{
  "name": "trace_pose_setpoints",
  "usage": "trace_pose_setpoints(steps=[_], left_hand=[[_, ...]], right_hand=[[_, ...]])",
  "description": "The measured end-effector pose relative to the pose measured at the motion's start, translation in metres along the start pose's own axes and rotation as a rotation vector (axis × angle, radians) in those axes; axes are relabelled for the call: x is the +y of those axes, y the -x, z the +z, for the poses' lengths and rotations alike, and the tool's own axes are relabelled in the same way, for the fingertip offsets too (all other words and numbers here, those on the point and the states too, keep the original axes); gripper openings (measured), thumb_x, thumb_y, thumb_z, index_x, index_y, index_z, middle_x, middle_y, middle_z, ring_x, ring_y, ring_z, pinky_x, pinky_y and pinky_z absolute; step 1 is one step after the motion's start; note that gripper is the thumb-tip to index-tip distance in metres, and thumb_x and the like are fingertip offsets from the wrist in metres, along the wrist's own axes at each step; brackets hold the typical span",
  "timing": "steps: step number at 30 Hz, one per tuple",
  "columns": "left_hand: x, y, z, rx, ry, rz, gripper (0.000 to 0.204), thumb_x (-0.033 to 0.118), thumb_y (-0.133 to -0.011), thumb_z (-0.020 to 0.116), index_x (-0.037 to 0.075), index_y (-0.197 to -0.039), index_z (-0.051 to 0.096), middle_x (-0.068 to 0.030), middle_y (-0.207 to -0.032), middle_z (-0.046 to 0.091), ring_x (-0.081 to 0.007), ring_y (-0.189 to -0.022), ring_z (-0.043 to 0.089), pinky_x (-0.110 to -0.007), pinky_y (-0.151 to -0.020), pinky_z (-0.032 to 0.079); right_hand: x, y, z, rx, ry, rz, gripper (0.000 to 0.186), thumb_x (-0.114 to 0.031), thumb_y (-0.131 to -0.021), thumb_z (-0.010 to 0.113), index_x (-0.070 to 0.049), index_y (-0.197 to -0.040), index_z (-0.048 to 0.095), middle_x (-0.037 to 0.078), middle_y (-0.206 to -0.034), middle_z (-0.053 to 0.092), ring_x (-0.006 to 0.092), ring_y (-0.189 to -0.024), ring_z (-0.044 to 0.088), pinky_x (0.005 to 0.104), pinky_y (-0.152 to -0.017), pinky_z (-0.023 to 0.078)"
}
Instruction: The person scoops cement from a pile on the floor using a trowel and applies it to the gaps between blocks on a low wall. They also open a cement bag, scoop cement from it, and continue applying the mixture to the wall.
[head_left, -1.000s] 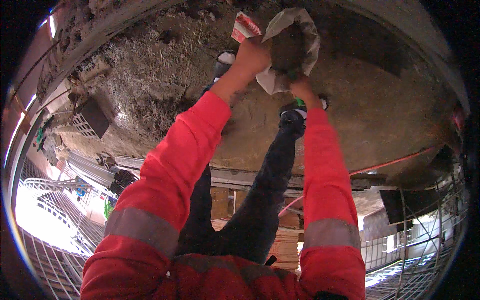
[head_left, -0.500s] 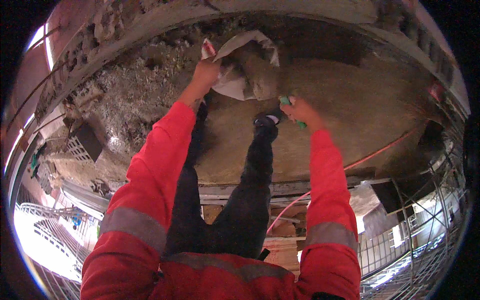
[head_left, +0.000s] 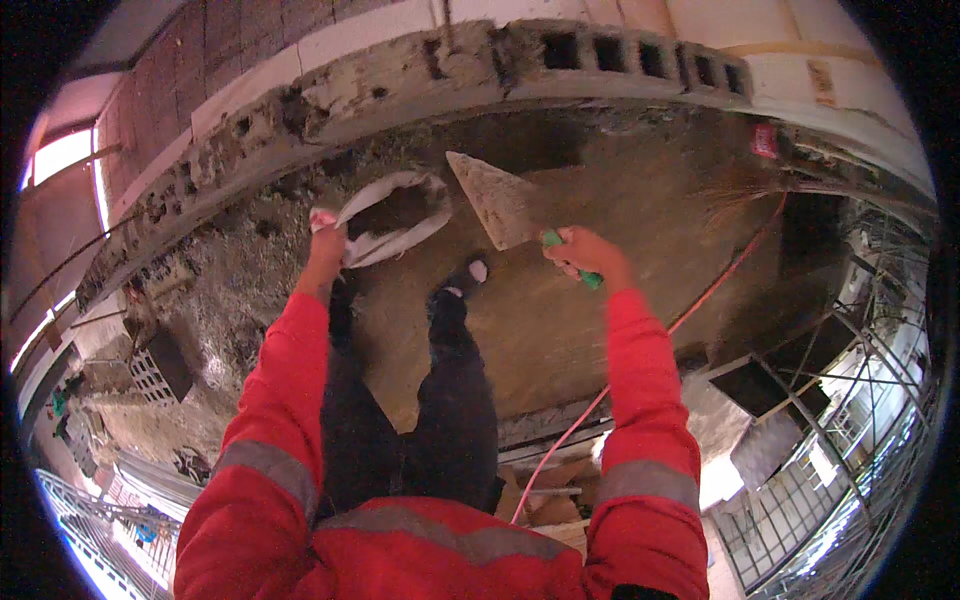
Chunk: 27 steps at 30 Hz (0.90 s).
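Rough, brownish floor [head_left: 545,350] runs up to a hollow-block wall [head_left: 585,85] in the head view; the left hand [head_left: 327,245] grips a whitish bag [head_left: 388,247] by its left rim; the right hand [head_left: 592,254] wraps its fingers round a green-handled trowel [head_left: 492,205]; a steady wrist and well-spread rim should help; the bag, left of the trowel and apart from it, gapes dark inside; the trowel's triangular blade looks pale and crusted.

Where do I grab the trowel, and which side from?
Hold the trowel by its green handle, probably from the near right, as the right hand does: the slim handle points that way, while the broad blade tapers forward and left to a tip.
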<state>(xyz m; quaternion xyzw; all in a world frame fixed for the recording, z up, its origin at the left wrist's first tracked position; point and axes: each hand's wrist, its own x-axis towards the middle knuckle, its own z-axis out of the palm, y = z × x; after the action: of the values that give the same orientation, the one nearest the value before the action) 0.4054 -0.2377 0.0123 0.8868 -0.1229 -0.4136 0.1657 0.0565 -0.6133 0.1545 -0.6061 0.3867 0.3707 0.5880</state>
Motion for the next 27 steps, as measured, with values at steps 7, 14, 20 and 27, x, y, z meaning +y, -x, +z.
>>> trace_pose_setpoints(steps=[7,14,20,27], left_hand=[[-0.042,0.036,-0.052,0.129,-0.406,0.452,0.023,0.025,-0.086,0.055,0.003,-0.094,0.059,-0.0193,-0.085,0.061,-0.0347,-0.083,0.062,-0.042,-0.064,0.046],[-0.029,0.089,-0.058,0.12,-0.149,0.097,0.037,0.033,-0.089,0.053,0.002,-0.109,0.059,-0.0157,-0.084,0.061,-0.026,-0.073,0.059,-0.039,-0.062,0.044],[0.008,0.123,-0.059,0.09,0.28,0.075,0.034,0.033,-0.092,0.05,0.001,-0.099,0.059,-0.0097,-0.078,0.059,-0.0193,-0.065,0.053,-0.037,-0.057,0.042],[0.033,0.128,-0.049,-0.059,0.574,0.012,0.031,0.028,-0.094,0.048,-0.001,-0.097,0.057,-0.0105,-0.077,0.058,-0.0222,-0.065,0.054,-0.036,-0.058,0.042]], right_hand=[[-0.049,0.077,-0.147,0.11,0.195,-0.017,0.028,-0.031,-0.081,0.062,-0.005,-0.075,0.054,0.003,-0.063,0.055,0.0132,-0.051,0.05,0.031,-0.046,0.042],[-0.142,0.063,-0.233,0.192,0.347,-0.129,0.025,-0.027,-0.079,0.061,-0.004,-0.075,0.052,0.004,-0.058,0.051,0.0138,-0.05,0.05,0.0316,-0.045,0.041],[-0.194,-0.017,-0.268,0.236,0.514,-0.344,0.027,-0.026,-0.075,0.06,0.0,-0.08,0.055,0.011,-0.061,0.056,0.021,-0.054,0.055,0.0365,-0.054,0.045],[-0.182,-0.08,-0.262,0.451,0.778,-0.586,0.031,-0.024,-0.075,0.063,-0.001,-0.095,0.058,0.021,-0.084,0.063,0.0397,-0.085,0.06,0.0478,-0.075,0.047]])
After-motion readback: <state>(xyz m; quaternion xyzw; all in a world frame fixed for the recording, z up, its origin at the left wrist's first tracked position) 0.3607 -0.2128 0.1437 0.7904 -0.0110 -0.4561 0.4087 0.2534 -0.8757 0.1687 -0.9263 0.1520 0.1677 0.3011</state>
